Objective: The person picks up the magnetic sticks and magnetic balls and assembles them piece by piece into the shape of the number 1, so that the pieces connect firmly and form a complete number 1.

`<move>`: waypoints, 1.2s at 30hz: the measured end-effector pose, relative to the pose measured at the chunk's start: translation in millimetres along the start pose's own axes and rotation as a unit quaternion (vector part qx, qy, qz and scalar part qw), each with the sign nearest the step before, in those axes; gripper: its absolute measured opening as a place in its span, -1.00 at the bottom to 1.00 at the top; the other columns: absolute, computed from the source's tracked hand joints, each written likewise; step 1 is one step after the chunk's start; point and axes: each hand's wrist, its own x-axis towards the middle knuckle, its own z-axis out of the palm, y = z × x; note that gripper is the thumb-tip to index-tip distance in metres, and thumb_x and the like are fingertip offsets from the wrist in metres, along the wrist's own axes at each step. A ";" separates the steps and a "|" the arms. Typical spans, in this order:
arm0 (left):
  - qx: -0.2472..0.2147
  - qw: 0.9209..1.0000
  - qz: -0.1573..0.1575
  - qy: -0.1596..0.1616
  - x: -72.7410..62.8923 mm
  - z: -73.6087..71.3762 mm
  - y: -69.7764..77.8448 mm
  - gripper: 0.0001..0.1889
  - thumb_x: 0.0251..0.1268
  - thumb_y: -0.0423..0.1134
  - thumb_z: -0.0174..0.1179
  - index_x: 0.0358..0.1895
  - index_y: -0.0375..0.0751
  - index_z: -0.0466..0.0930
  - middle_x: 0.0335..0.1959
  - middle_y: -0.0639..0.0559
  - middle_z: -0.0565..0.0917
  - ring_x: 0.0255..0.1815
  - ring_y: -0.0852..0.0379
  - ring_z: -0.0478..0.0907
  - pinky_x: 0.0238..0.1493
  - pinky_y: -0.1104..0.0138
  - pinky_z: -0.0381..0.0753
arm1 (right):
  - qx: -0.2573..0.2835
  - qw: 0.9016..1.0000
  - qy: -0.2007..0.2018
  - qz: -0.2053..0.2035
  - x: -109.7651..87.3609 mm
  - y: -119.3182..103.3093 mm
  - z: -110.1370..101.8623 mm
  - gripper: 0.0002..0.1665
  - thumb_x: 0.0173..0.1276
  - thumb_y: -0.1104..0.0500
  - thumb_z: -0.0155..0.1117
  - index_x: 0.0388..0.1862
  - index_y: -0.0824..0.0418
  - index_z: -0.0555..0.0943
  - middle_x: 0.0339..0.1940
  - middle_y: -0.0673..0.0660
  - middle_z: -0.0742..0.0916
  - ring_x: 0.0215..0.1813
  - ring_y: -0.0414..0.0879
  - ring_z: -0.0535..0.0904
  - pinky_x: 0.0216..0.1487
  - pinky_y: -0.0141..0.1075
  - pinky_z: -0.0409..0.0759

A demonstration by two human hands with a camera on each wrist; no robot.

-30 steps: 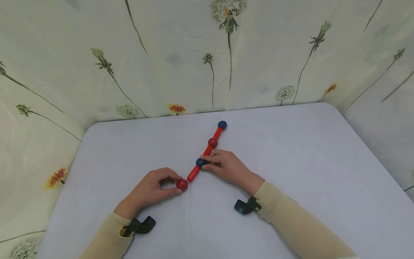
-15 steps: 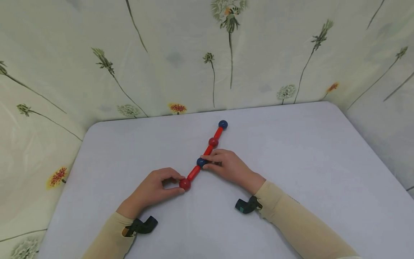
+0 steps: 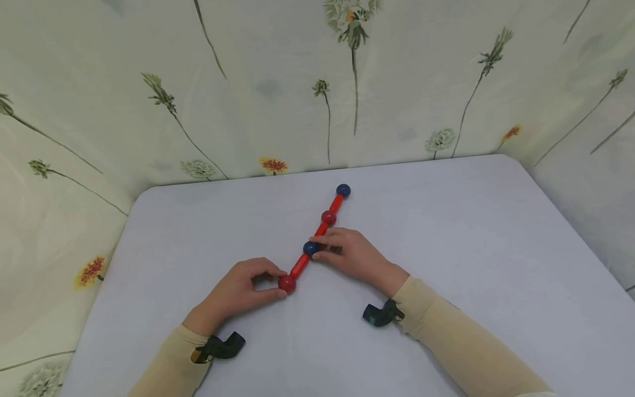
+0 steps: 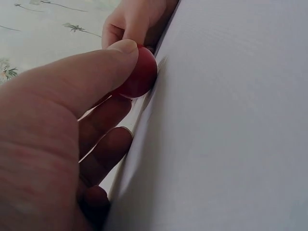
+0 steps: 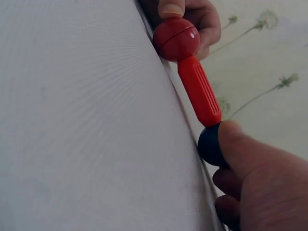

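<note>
A chain of balls and red rods lies slantwise on the white table. At its near end, my left hand (image 3: 240,292) pinches a red ball (image 3: 287,284) between thumb and fingers. That ball touches a ridged red rod (image 5: 199,90), whose other end meets a blue ball (image 5: 210,146). My right hand (image 3: 354,256) pinches this blue ball. Farther along the head view come another red rod (image 3: 322,229), a second red ball (image 3: 328,217), a third red rod (image 3: 336,203) and a blue ball (image 3: 343,191) at the far end. In the left wrist view, the rods are hidden.
The white-covered table (image 3: 471,231) extends to both sides of the chain. Behind it hangs a pale cloth (image 3: 278,110) printed with dandelions, meeting the table's back edge. Each wrist carries a small black camera.
My left hand has brought the red ball rightward against the free end of the near red rod, closing a small gap. My right hand keeps its hold on the blue ball.
</note>
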 end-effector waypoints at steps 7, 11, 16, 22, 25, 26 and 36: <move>-0.009 1.000 -0.003 0.004 -2.2 3.3 1.1 -0.68 0.14 0.14 0.41 -0.03 0.32 0.66 -0.19 0.45 0.61 -0.15 0.34 0.51 -0.10 0.31 0.56 | 0.057 0.991 0.065 0.097 3.5 10.6 -9.5 -0.55 0.40 -0.10 0.29 0.22 -0.05 0.60 -0.17 -0.14 0.61 -0.19 -0.21 0.54 -0.14 -0.27 0.58; -0.026 1.000 0.009 -0.004 -1.4 8.6 4.9 -0.68 0.14 0.12 0.41 -0.03 0.28 0.67 -0.19 0.43 0.62 -0.15 0.31 0.52 -0.10 0.31 0.56 | 0.019 0.988 0.087 0.126 5.9 25.4 -17.8 -0.54 0.44 -0.02 0.27 0.28 -0.01 0.57 -0.04 -0.05 0.61 -0.18 -0.18 0.55 -0.12 -0.25 0.58; -0.017 1.000 0.008 0.003 -5.6 17.7 12.2 -0.69 0.13 0.14 0.41 -0.06 0.28 0.66 -0.19 0.45 0.61 -0.16 0.34 0.51 -0.12 0.35 0.56 | -0.012 0.992 0.053 0.112 10.5 30.0 -21.4 -0.56 0.41 0.00 0.32 0.23 0.06 0.62 -0.03 -0.02 0.66 -0.22 -0.16 0.53 -0.18 -0.24 0.55; 0.001 1.000 0.016 0.022 -18.3 31.3 31.9 -0.68 0.14 0.13 0.41 -0.06 0.23 0.63 -0.23 0.39 0.57 -0.22 0.34 0.48 -0.20 0.40 0.56 | -0.009 0.995 0.029 0.090 15.2 22.3 -19.6 -0.58 0.38 0.00 0.35 0.20 -0.03 0.64 -0.07 -0.12 0.67 -0.22 -0.21 0.54 -0.18 -0.28 0.56; 0.004 0.999 0.025 0.033 -23.3 38.5 41.5 -0.69 0.15 0.08 0.42 -0.08 0.19 0.62 -0.25 0.34 0.56 -0.25 0.32 0.48 -0.24 0.43 0.55 | -0.010 0.997 0.017 0.077 17.3 20.6 -15.8 -0.58 0.37 0.01 0.36 0.20 -0.08 0.64 -0.08 -0.15 0.66 -0.19 -0.24 0.54 -0.15 -0.30 0.57; 0.004 0.999 0.025 0.037 -24.3 40.4 44.7 -0.70 0.14 0.07 0.43 -0.09 0.19 0.62 -0.26 0.33 0.56 -0.25 0.32 0.48 -0.24 0.44 0.54 | -0.008 0.997 0.013 0.072 18.2 19.9 -14.6 -0.58 0.37 0.02 0.36 0.21 -0.08 0.64 -0.08 -0.16 0.66 -0.18 -0.24 0.54 -0.15 -0.30 0.57; 0.008 0.998 0.038 0.047 -27.1 51.3 57.3 -0.72 0.13 0.05 0.45 -0.15 0.16 0.60 -0.31 0.30 0.55 -0.30 0.31 0.46 -0.27 0.46 0.52 | 0.001 0.999 -0.015 0.045 25.5 13.1 -7.0 -0.55 0.39 0.03 0.34 0.26 -0.10 0.61 -0.03 -0.15 0.67 -0.07 -0.21 0.54 0.01 -0.25 0.56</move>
